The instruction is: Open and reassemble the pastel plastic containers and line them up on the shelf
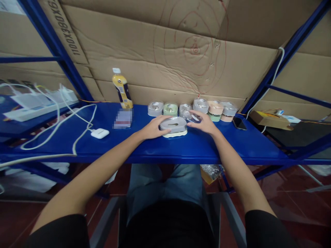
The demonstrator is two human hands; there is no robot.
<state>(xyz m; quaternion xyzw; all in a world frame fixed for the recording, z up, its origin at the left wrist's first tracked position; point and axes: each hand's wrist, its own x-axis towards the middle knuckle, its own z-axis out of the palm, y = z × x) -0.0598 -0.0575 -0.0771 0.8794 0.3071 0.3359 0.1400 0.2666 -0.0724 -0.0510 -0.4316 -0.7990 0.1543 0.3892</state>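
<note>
A grey oval box (173,124) with a slot in its top sits on a cream-coloured base near the middle of the blue shelf. My left hand (156,127) grips its left end, thumb at the front and fingers behind. Just right of the box, my right hand (203,122) has its fingers round a clear, shiny piece (193,117), whose exact shape is hard to make out. Behind stand small lidded boxes: a grey one (155,109), a green one (170,109), another grey one partly hidden by my right hand, and stacked ones (214,107) further right.
A yellow bottle (122,89) stands at the back left, behind a blurred packet (123,118). White cables and a white case (100,133) lie at the left. A phone (239,123) rests at the right, near an open cardboard box (271,120).
</note>
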